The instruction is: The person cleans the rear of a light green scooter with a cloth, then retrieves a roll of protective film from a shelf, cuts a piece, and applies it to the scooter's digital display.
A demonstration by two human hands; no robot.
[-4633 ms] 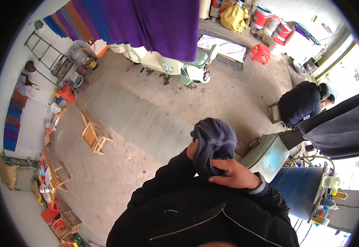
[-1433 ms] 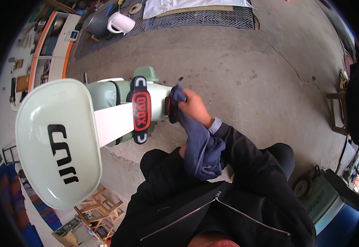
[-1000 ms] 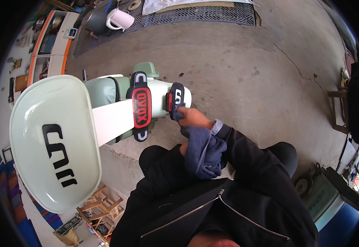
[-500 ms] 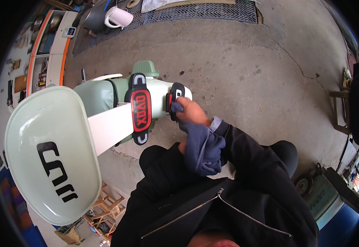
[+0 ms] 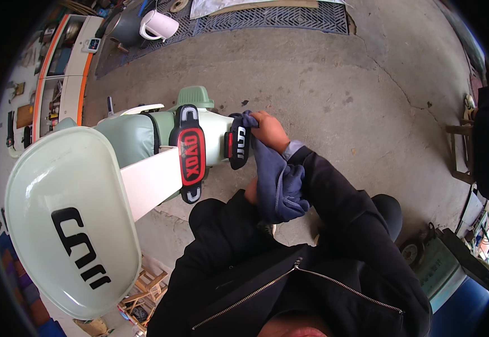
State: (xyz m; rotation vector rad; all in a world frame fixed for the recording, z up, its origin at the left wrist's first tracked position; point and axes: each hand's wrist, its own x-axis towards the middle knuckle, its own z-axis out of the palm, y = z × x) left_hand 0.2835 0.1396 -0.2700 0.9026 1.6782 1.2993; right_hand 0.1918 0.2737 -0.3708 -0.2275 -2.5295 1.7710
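A pale green scooter (image 5: 215, 124) stands in front of me to the left. My right hand (image 5: 271, 132) is closed on a dark blue cloth (image 5: 281, 182), pressing one end of it against the upper end of a small black-and-red fitting (image 5: 238, 143) on the scooter. The rest of the cloth hangs in a bunch below that hand. Of my left hand (image 5: 251, 191) only a bit of skin shows beside the cloth; its fingers are hidden. Left of the small fitting sits a larger black-and-red badge-like part (image 5: 191, 154).
A large rounded pale green panel (image 5: 73, 224) on a white arm (image 5: 152, 182) rises close at left, near a green padded seat (image 5: 126, 137). Wooden stools (image 5: 146, 292) stand lower left, an orange-edged cabinet (image 5: 73, 78) far left. A pink jug (image 5: 159, 25) lies by a dark mat (image 5: 278, 19).
My right hand has moved slightly up and right with the cloth, from the front of the small fitting to its upper end. More of that fitting now shows.
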